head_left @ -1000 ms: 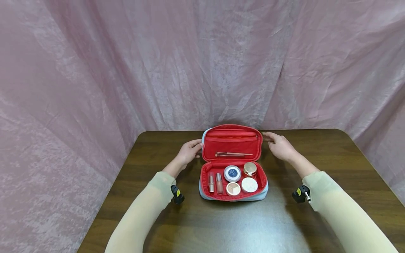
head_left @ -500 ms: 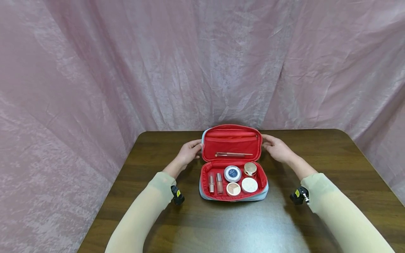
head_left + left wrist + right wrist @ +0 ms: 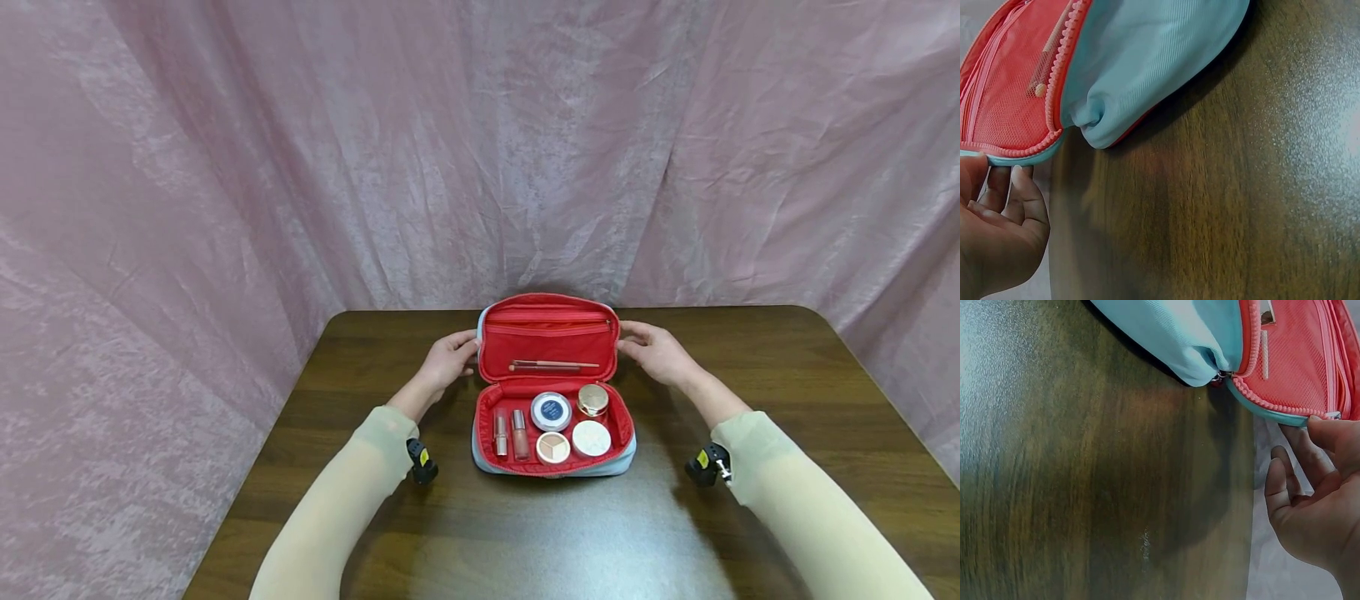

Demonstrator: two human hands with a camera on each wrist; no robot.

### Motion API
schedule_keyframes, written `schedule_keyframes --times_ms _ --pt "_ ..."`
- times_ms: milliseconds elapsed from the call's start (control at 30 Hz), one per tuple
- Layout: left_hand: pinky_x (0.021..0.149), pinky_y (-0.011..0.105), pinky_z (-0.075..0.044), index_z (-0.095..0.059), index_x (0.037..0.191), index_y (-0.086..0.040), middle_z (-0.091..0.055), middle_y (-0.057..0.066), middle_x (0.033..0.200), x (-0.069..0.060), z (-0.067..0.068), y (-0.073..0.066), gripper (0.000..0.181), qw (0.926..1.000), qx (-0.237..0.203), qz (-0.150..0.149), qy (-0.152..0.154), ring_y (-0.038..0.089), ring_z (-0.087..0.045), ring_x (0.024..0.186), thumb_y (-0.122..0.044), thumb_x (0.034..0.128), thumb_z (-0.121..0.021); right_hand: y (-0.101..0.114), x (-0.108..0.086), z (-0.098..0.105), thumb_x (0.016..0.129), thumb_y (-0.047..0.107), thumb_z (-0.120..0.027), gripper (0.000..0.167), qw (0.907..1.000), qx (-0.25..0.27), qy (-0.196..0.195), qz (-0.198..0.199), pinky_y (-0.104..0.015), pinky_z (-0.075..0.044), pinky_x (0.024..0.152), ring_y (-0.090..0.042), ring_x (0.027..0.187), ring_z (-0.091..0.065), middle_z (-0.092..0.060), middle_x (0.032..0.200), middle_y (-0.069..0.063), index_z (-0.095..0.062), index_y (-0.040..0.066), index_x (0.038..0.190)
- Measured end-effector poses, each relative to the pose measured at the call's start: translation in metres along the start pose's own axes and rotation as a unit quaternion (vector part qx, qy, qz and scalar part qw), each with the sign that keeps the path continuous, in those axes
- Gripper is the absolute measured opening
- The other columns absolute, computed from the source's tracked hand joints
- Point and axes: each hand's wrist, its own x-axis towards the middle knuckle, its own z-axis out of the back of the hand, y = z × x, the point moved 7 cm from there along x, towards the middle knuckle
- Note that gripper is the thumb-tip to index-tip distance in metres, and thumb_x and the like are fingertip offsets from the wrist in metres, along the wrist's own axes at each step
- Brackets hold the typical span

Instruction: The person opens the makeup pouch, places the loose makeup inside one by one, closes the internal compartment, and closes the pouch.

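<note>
A light-blue makeup bag with a red lining lies unzipped on the table, its lid standing up at the back. My left hand pinches the lid's left edge, thumb in front and fingers behind. At the opposite edge, my right hand holds the lid between thumb and fingers, as the right wrist view shows. Behind the lid's mesh sit slim makeup brushes. In the base lie a lipstick, a lip gloss tube, a blue-centred round compact, a three-colour pan, a white round case and a gold-lidded compact.
The brown wooden table reaches around the bag on both sides and in front. A pink velvet curtain hangs right behind its far edge. Each wrist carries a small black camera.
My right hand has come left and taken hold of the lid's right edge. The lid's right side has shifted slightly inward. My left hand stays almost still on its edge.
</note>
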Motion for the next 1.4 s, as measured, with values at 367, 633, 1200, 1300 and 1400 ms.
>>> schedule_keyframes --times_ms 367,633,1200,1300,1400 --pt "0.081 0.037 -0.056 -0.063 0.141 -0.009 -0.071 0.006 0.113 -0.001 0.001 -0.001 0.037 1.0000 -0.003 -0.001 -0.003 0.013 -0.066 0.093 -0.022 0.1071 -0.057 -0.004 0.001 -0.004 0.108 0.013 -0.051 0.044 0.9988 0.044 0.014 -0.017 -0.057 -0.049 0.099 -0.046 0.130 -0.052 -0.051 0.143 -0.031 -0.045 -0.004 0.148" --pt "0.084 0.041 -0.055 -0.062 0.141 -0.010 -0.071 0.005 0.112 0.000 0.001 0.002 0.036 0.9999 -0.009 0.005 -0.003 0.011 -0.067 0.090 -0.022 0.1071 -0.057 -0.007 0.002 -0.006 0.109 0.015 -0.050 0.042 0.9980 0.056 0.023 -0.020 -0.057 -0.048 0.100 -0.045 0.132 -0.048 -0.051 0.142 -0.031 -0.048 -0.008 0.144" --pt "0.078 0.034 -0.055 -0.061 0.143 -0.009 -0.071 0.006 0.112 -0.001 0.001 0.001 0.037 1.0000 -0.006 0.003 -0.003 0.011 -0.066 0.090 -0.021 0.1073 -0.056 -0.009 0.003 -0.010 0.109 0.015 -0.049 0.047 0.9956 0.087 0.034 -0.015 -0.057 -0.047 0.102 -0.047 0.134 -0.047 -0.046 0.146 -0.032 -0.039 -0.004 0.151" --pt "0.075 0.031 -0.054 -0.061 0.142 -0.010 -0.071 0.006 0.114 -0.001 0.001 0.002 0.037 1.0000 -0.005 0.005 -0.001 0.011 -0.067 0.091 -0.022 0.1073 -0.056 -0.009 0.004 -0.010 0.110 0.013 -0.047 0.043 0.9955 0.087 0.037 -0.005 -0.057 -0.047 0.102 -0.045 0.131 -0.049 -0.049 0.142 -0.032 -0.041 -0.005 0.148" --pt "0.074 0.029 -0.054 -0.062 0.142 -0.010 -0.071 0.006 0.114 -0.002 0.001 0.002 0.037 1.0000 -0.002 0.003 0.001 0.012 -0.067 0.091 -0.022 0.1074 -0.056 -0.008 0.004 -0.011 0.110 0.013 -0.047 0.039 0.9954 0.087 0.040 0.003 -0.058 -0.048 0.101 -0.043 0.128 -0.051 -0.052 0.138 -0.031 -0.043 -0.005 0.144"
